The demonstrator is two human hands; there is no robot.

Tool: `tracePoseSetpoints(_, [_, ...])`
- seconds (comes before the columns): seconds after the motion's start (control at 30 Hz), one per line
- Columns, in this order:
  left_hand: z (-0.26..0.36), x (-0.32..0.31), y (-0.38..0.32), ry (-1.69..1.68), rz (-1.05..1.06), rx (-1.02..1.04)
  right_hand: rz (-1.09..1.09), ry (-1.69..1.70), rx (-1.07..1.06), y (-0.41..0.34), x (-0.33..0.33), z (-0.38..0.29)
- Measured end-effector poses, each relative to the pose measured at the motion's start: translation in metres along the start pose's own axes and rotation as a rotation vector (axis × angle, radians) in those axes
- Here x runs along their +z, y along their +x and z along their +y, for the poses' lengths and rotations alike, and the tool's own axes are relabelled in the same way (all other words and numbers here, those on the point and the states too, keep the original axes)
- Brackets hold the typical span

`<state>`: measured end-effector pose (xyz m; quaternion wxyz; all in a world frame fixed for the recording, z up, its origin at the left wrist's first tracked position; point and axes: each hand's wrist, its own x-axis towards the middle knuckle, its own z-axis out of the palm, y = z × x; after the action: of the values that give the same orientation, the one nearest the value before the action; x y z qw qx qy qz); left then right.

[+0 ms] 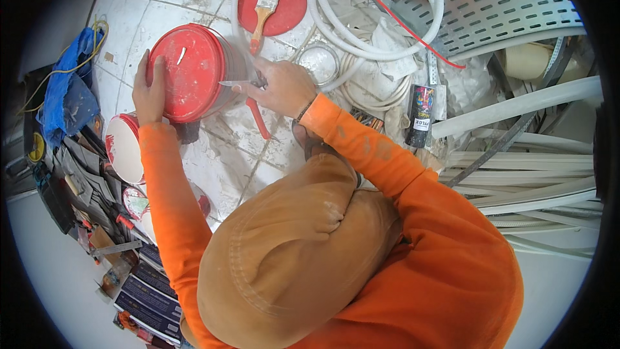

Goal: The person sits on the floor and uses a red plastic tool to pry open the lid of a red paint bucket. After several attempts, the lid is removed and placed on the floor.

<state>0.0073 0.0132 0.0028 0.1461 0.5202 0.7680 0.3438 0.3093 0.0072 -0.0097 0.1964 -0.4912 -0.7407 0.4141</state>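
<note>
A plastic pail with a red lid point(193, 75) is tilted on the tiled floor, its lid turned towards me. My left hand point(151, 88) lies against the lid's left edge, fingers spread over it. In my right hand point(283, 86) is a knife point(240, 83), its blade pointing left at the lid's right rim. A small white scrap point(181, 55) sits on the lid. Below my right hand a red-handled tool point(257, 117) lies on the floor; its far end is hard to make out. Above, a paintbrush point(264, 14) rests on a loose red lid point(295, 7).
White corrugated conduit point(436, 5) coils at the top right beside a perforated metal tray point(503, 5). A spray can point(420, 115) stands or lies right of my right forearm. An open white pail point(125, 148), a blue plastic bag point(72, 89) and assorted tools are at left.
</note>
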Motion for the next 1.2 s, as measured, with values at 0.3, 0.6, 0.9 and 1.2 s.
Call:
tracePoseSetpoints(0.3, [0.0, 0.003, -0.002, 0.103, 0.04, -0.047, 0.218, 0.353, -0.122, 0.005, 0.045, 0.001])
tracePoseSetpoints(0.6, [-0.006, 0.001, -0.012, -0.604, 0.022, -0.288, 0.363, 0.466, -0.208, 0.021, 0.024, -0.065])
tracePoseSetpoints(0.9, [0.022, 0.008, -0.023, -0.813, -0.035, -0.497, 0.171, 0.218, 0.08, 0.007, 0.017, 0.013])
tracePoseSetpoints(1.2, [0.046, 0.009, -0.033, -0.829, 0.012, -0.675, 0.024, 0.012, 0.016, 0.03, -0.013, 0.019])
